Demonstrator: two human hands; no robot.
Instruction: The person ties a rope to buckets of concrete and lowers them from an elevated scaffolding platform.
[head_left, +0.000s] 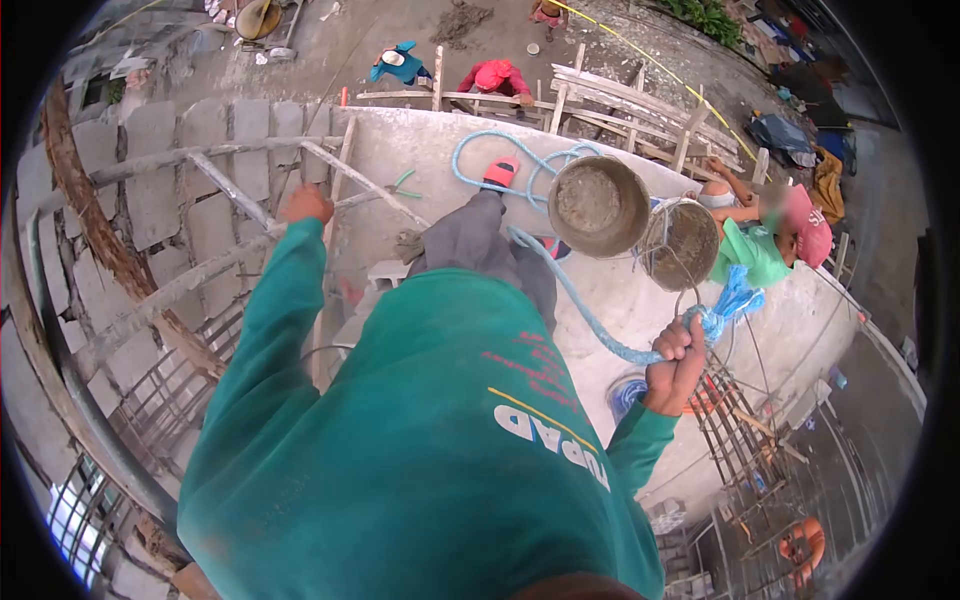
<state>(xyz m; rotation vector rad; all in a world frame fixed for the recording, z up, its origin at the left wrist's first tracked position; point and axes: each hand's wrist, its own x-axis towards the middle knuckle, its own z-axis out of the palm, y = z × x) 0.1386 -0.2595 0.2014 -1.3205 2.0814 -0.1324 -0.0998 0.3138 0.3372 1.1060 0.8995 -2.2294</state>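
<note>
My left hand point(306, 205) is closed at a junction of wooden poles, apparently around the upright pole point(344, 160); its fingers are partly hidden. Out to the right, my right hand point(676, 366) grips a light blue rope point(585, 312) just below its frayed, knotted end point(728, 302). A metal hook or wire handle shows beside the knot. Two cement-crusted buckets stand ahead of my right hand: one bucket point(598, 207) has grey residue inside, and the other bucket point(682, 243) sits against it with a wire handle. More rope loops point(497, 138) lie beyond my foot.
A person in a green shirt point(750, 252) is close by at the right edge of the concrete slab point(420, 135). Below are a person in red point(492, 78) and one in blue point(402, 66). Rebar grids point(735, 430) are at right, block wall point(150, 185) left.
</note>
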